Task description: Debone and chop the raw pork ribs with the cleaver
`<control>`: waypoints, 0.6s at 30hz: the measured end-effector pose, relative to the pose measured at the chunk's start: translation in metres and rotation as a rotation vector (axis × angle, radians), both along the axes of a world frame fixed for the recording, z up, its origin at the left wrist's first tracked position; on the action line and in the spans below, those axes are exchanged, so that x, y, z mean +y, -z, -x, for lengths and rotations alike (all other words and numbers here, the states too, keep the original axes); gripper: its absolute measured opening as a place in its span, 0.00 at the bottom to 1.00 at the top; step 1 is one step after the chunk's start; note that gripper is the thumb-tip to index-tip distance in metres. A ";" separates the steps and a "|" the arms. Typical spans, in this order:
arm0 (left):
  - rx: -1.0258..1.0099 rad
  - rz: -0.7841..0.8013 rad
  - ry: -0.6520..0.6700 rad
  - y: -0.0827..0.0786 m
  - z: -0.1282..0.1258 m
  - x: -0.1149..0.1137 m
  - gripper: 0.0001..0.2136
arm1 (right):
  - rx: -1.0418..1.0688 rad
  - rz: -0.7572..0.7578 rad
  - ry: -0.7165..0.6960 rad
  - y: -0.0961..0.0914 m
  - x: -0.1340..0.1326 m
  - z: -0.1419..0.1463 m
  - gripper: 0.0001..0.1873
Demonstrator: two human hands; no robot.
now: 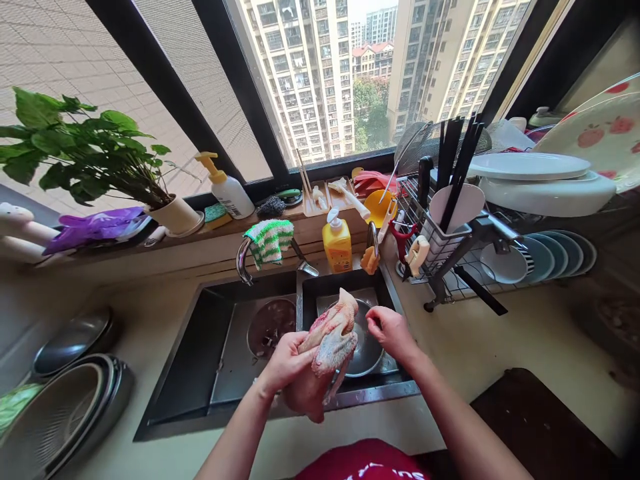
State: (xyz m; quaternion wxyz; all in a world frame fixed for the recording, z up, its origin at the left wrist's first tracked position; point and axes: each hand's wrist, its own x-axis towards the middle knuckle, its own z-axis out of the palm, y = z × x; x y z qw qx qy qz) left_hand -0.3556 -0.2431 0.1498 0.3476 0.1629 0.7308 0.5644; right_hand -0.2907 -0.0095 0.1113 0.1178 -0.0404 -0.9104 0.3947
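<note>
A raw plucked chicken [336, 350], pale with pink and bluish-grey skin, is held tilted over the front edge of the sink [175, 380]. My left hand [286, 363] is wrapped round its left side. To the right of the bird, my right hand [393, 331] hovers apart from it, fingers curled together in a pinch. Whatever those fingertips might hold is too small to make out. Beneath both, a metal bowl [369, 347] sits in the right basin, partly hidden by the chicken. The left basin contains a round dish [273, 320] with dark bits in it.
Behind the basins are a faucet [243, 260] draped with a green-and-white cloth [270, 241] and a yellow pump bottle [337, 243]. A dish rack [450, 267] with plates and chopsticks stands right. Nested colanders [65, 413] lie left. A dark board [540, 420] is at front right.
</note>
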 end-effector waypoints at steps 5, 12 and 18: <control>-0.136 -0.169 -0.112 0.001 0.007 -0.004 0.19 | -0.002 0.356 0.035 -0.002 -0.015 -0.012 0.09; -0.197 -0.268 -0.226 -0.006 0.011 0.003 0.21 | 0.098 0.367 0.027 -0.012 -0.045 -0.013 0.08; -0.215 -0.259 -0.210 -0.003 0.009 0.002 0.21 | 0.081 0.205 0.050 -0.011 -0.053 -0.010 0.09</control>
